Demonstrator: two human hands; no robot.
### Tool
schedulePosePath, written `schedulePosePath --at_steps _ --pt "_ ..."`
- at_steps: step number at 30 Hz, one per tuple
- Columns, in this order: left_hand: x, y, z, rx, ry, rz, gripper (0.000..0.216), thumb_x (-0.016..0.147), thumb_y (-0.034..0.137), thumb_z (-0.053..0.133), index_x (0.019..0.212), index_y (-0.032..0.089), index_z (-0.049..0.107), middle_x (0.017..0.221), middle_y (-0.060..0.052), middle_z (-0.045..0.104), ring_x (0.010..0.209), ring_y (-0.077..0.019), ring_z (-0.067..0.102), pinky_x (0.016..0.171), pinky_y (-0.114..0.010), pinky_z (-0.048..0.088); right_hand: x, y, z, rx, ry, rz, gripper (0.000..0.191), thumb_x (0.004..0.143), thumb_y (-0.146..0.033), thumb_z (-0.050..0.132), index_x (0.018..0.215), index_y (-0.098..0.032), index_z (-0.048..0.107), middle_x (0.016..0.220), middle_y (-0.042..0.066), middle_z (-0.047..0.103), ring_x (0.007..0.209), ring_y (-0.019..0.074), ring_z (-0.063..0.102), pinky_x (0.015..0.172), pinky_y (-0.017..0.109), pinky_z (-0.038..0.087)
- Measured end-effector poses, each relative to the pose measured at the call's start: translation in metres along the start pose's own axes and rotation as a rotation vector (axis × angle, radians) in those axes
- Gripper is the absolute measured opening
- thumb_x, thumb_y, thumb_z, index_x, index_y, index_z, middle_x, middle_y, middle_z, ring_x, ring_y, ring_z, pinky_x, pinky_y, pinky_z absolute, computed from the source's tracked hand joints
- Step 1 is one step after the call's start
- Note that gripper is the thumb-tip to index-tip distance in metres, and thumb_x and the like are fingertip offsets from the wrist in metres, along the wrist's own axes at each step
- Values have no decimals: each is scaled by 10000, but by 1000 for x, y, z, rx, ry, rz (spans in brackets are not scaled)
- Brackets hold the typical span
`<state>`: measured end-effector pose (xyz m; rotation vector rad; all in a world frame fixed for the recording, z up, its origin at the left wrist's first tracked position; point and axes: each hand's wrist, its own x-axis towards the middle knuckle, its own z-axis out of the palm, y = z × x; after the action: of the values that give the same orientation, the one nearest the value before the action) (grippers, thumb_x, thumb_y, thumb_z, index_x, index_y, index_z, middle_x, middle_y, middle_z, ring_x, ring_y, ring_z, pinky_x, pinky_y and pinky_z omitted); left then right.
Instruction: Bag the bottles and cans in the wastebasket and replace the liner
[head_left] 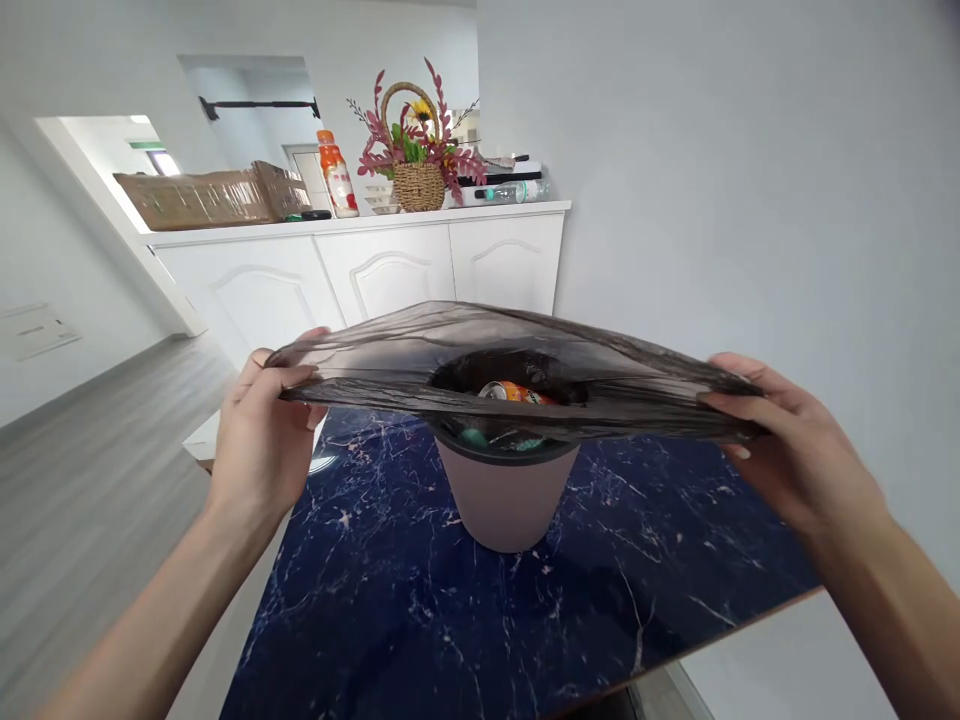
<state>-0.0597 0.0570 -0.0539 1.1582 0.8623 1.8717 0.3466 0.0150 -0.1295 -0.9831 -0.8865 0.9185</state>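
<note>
The left hand (264, 425) was closed in a pinch, thumb against fingers, on one end of a thin, dark, translucent plastic bag (495, 330). The right hand (799, 435) gripped the opposite end in the same manner, thumb on the near side of the film. The bag mouth was drawn sideways into a long, flattened lens shape, its film marked by fine creases running toward each grip. The lower portion of the bag sat inside a round, tapered bin (510, 500) with a smooth, matt, pinkish body and a darker rim. Within the bag opening lay a cylindrical drinks can (517, 392), tilted, with an orange printed wall and a bare metal end; green matter showed indistinctly through the film near the rim. The bin stood upright on a table (360, 600) with a glossy, dark blue, marble-patterned surface veined in white. Beyond the table, a white cabinet (405, 270) with arched relief panels carried a brown box (199, 200) with a shiny, wrinkled covering, an orange-capped bottle (339, 180), a woven basket (418, 187) of red-leaved stems and a yellow flower, and a clear bottle (517, 191) lying on its side.
</note>
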Motion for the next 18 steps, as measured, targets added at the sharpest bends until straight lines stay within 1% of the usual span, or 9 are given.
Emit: schedulePosePath --at_steps 2,4,7,9,11,13,15,17,18 --pt "-3 -4 -5 12 -17 -57 162 742 78 669 672 174 561 1024 -59 762 661 -106 486 473 -204 362 -3 7 -8 -194 -88 33 359 678 -408 951 966 -268 788 741 19 622 601 150 460 470 269 396" --pt "-4 -7 -10 7 -33 -90 186 750 95 642 640 192 527 850 -36 694 633 -115 466 544 -217 446 -6 10 -14 -396 -167 32 286 792 -518 885 845 -261 771 667 27 596 645 187 493 552 303 441" --pt "-4 -11 -13 -47 -24 -98 226 737 71 614 625 198 464 708 2 514 639 -111 441 609 -194 487 -8 11 -20 -502 -211 18 407 883 -612 791 705 -252 720 655 48 595 659 205 507 590 330 436" --pt "-5 -13 -13 -105 -12 -122 237 698 56 606 637 199 426 675 21 401 608 -101 390 555 -170 455 -6 13 -23 -395 -209 24 389 853 -593 824 692 -257 713 680 48 585 636 200 498 567 338 428" --pt "-6 -14 -15 -164 -6 -179 248 666 57 599 654 202 398 665 35 326 569 -91 345 491 -159 413 -3 18 -25 -235 -186 36 296 822 -530 853 729 -272 742 690 40 568 623 198 493 547 339 437" --pt "-6 -14 -17 -222 3 -245 248 653 63 595 671 203 391 662 42 306 553 -79 358 468 -148 397 1 27 -24 -55 -175 40 204 807 -447 836 718 -283 755 795 56 646 702 217 561 600 348 506" --pt "-6 -15 -20 -289 9 -273 239 652 58 594 697 201 407 664 45 339 547 -67 387 483 -132 414 3 37 -18 162 -201 33 218 795 -380 791 615 -289 706 1045 51 747 981 260 660 804 362 585" --pt "-8 -18 -22 -343 1 -271 210 674 74 598 746 206 451 684 40 412 544 -65 420 538 -143 472 4 45 -8 356 -238 23 278 785 -367 753 540 -296 644 1287 -28 747 1328 289 592 1040 399 555" --pt "-9 -21 -23 -358 0 -265 179 700 105 600 778 212 480 712 29 469 555 -74 453 577 -163 507 4 48 -2 415 -244 15 279 793 -383 736 541 -305 645 1334 -63 736 1431 296 531 1114 435 521"
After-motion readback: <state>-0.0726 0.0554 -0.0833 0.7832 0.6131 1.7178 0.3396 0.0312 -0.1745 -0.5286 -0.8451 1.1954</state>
